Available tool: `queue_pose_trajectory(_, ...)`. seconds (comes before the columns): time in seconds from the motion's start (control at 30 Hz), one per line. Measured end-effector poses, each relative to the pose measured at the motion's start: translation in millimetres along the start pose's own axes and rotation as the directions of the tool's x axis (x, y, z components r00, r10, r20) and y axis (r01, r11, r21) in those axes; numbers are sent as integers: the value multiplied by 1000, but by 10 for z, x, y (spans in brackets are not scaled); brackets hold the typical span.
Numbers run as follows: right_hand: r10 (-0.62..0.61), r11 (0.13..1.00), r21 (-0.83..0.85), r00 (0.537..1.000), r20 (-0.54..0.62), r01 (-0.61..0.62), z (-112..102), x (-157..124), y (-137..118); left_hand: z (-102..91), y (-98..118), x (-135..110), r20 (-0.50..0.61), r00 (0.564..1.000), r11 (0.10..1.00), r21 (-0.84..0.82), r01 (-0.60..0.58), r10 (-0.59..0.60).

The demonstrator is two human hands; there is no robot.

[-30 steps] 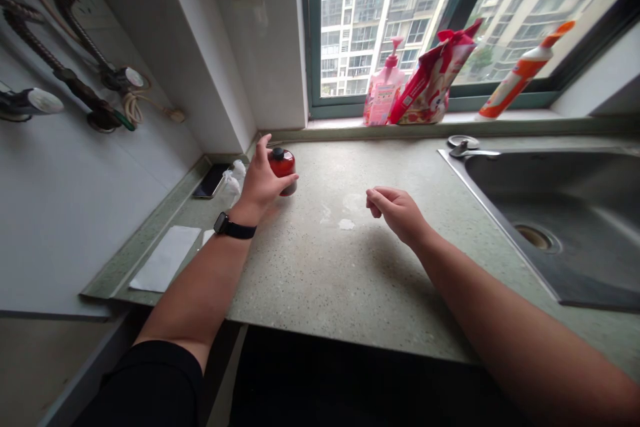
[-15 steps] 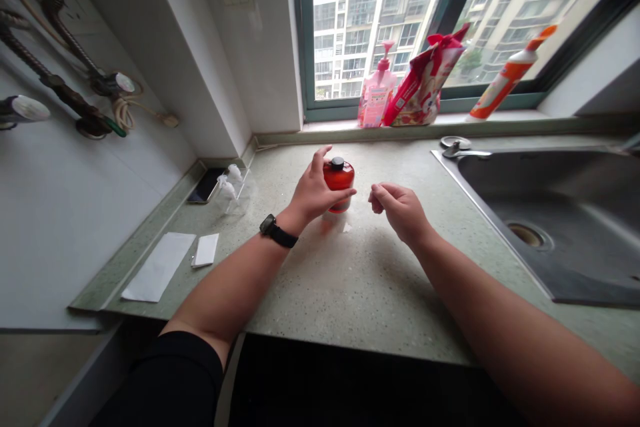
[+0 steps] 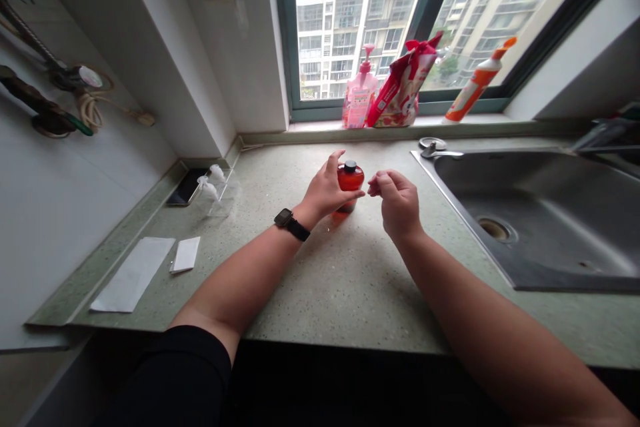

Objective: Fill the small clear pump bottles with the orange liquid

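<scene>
L hand [image 3: 327, 190]: fingers spread, curled round red bottle [image 3: 351, 177], upright against palm. R hand [image 3: 397, 203]: fingertips pressed together, empty, just right of bottle. Risk: loose L hold, R knock could tip bottle.

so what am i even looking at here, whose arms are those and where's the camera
All three pictures come from one camera worn on a person's head, looking down, so those arms are the wearer's own. The left hand, with a black watch on its wrist, curls around a red bottle with a black cap, which stands on a speckled stone counter. The right hand is curled up close beside it. A phone, white paper and a steel sink also sit in view.
</scene>
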State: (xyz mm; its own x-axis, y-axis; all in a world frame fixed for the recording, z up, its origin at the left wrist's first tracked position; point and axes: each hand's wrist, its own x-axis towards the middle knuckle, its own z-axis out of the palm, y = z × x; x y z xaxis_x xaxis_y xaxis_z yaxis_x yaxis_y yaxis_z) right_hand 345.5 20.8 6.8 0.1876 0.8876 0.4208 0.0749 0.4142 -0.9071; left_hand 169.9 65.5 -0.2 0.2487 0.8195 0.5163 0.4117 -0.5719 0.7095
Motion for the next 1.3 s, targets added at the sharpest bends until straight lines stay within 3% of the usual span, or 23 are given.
queue_pose_trajectory(0.13, -19, 1000, -20, 999, 30, 20, 4, -13, -48, -12, -31, -17, 39, 999, 1000, 4, 10, -10)
queue_pose_trajectory(0.23, -36, 996, -77, 999, 29, 38, 14, -42, -104, -195, -20, -77, 63, 997, 998, 47, -39, 36)
queue_pose_trajectory(0.33, -77, 991, -106, 996, 49, 82, 27, -105, -178, -598, 76, -205, 1, 993, 976, 186, -113, 114)
queue_pose_trajectory(0.43, -144, 975, -155, 982, 123, 162, 43, -192, -251, -1178, 193, -409, -182, 964, 910, 401, -106, 193)
queue_pose_trajectory(0.5, -194, 953, -197, 964, 182, 229, 63, -249, -292, -1602, 198, -583, -357, 915, 871, 491, 14, 187)
queue_pose_trajectory(0.6, -250, 922, -221, 927, 281, 316, 112, -315, -337, -2165, 12, -861, -650, 748, 846, 468, 256, 133)
queue_pose_trajectory(0.63, -264, 914, -222, 914, 309, 339, 131, -331, -348, -2308, -94, -944, -709, 699, 840, 433, 328, 93)
queue_pose_trajectory(0.7, -292, 898, -220, 890, 349, 381, 165, -356, -362, -2502, -326, -1079, -747, 662, 813, 349, 467, -60)
queue_pose_trajectory(0.8, -344, 875, -205, 860, 376, 439, 192, -378, -364, -2594, -609, -1198, -689, 643, 722, 251, 644, -334)
queue_pose_trajectory(0.9, -376, 859, -190, 837, 396, 476, 186, -385, -345, -2572, -726, -1246, -589, 664, 669, 260, 696, -461)
queue_pose_trajectory(1.03, -397, 843, -192, 823, 406, 502, 172, -381, -320, -2509, -693, -1247, -513, 697, 645, 315, 696, -501)
queue_pose_trajectory(1.17, -389, 839, -213, 825, 411, 501, 171, -380, -327, -2432, -616, -1212, -500, 689, 573, 391, 721, -525)
queue_pose_trajectory(1.3, -376, 839, -238, 838, 396, 489, 165, -374, -343, -2409, -563, -1195, -511, 693, 561, 415, 717, -508)
